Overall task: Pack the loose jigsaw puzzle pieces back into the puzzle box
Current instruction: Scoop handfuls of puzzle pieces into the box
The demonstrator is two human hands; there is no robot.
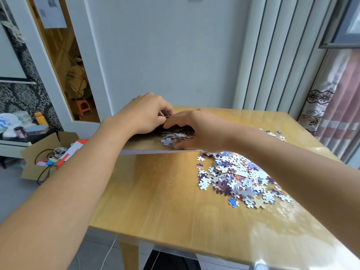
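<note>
The flat puzzle box (142, 145) lies at the table's far left edge, its brown inner flap folded toward me and its mouth open. My left hand (144, 114) pinches the upper edge of that opening and holds it up. My right hand (200, 131) reaches into the mouth, fingers and thumb curled round a handful of puzzle pieces (171, 137) that spill onto the flap. A large heap of loose pieces (239, 176) lies on the table's right half, partly under my right forearm. A few more pieces (274, 134) lie near the far right edge.
The wooden table (165, 195) stands against a grey wall. To its left on the floor sits an open cardboard carton (48, 152) with cables and oddments. A curtain (335, 106) hangs at the right.
</note>
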